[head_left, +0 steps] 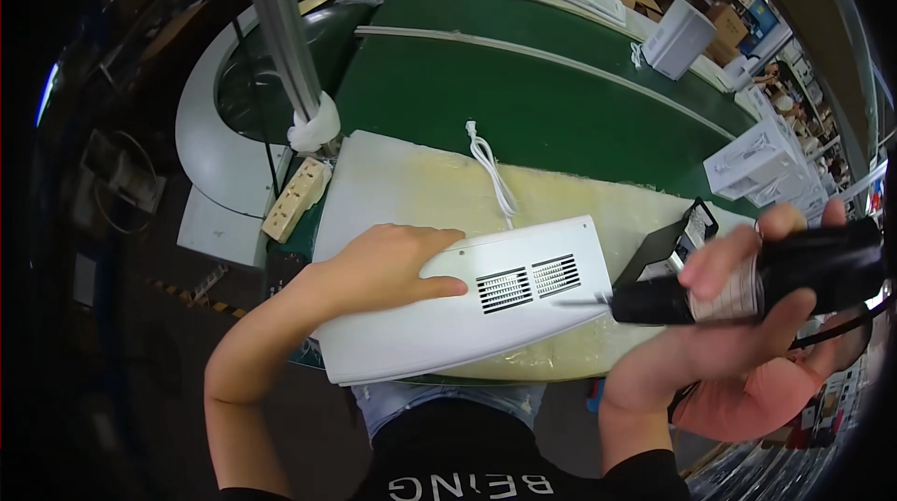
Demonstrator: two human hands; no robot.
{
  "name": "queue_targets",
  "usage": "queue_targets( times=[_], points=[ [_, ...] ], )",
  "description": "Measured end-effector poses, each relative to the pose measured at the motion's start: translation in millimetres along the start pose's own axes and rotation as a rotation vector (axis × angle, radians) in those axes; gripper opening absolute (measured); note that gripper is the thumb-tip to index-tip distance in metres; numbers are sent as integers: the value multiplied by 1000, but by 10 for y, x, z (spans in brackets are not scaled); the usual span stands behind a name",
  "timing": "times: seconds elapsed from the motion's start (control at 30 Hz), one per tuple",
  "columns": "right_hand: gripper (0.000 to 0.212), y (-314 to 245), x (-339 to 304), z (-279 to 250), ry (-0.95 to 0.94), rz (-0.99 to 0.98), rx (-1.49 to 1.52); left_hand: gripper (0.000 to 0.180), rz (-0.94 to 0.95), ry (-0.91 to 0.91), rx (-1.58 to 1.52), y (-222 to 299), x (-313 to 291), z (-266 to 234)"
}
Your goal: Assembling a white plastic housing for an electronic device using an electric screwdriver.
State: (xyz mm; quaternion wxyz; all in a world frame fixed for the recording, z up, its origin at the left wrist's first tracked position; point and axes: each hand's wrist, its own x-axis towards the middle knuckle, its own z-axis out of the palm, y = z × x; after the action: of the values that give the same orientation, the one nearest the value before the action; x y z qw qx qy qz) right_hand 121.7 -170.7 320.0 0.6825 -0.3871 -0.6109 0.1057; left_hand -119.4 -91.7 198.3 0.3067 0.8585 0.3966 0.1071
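Observation:
A white flat appliance (467, 314) with two vent grilles lies on a pale foam pad (420, 193) at the near edge of the bench. My left hand (388, 267) rests flat on its left half, pressing it down. My right hand (738, 314) grips a black electric screwdriver (747, 281) held sideways, with its thin bit touching the appliance's right edge just beside the grilles. A white power cord (491, 169) runs from the appliance's far side across the pad toward the belt.
A green conveyor belt (523, 99) curves behind the pad, carrying white units (680, 36). A beige power strip (297, 198) lies left of the pad below a wrapped metal pole (285, 43). A black tray (668, 244) and white boxes (752, 160) stand at right.

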Motion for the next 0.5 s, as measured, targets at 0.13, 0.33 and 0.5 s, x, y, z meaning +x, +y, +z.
queue_targets(
  times=[0.13, 0.33, 0.5],
  points=[
    [61, 362, 163, 582, -41, -148, 307, 52, 8, -32, -100, 5, 1, -33],
    [59, 428, 96, 1041, -94, -77, 302, 53, 70, 13, -53, -107, 7, 74],
    [66, 541, -11, 1171, -144, -57, 316, 56, 98, 21, -22, -117, 9, 47]
  ],
)
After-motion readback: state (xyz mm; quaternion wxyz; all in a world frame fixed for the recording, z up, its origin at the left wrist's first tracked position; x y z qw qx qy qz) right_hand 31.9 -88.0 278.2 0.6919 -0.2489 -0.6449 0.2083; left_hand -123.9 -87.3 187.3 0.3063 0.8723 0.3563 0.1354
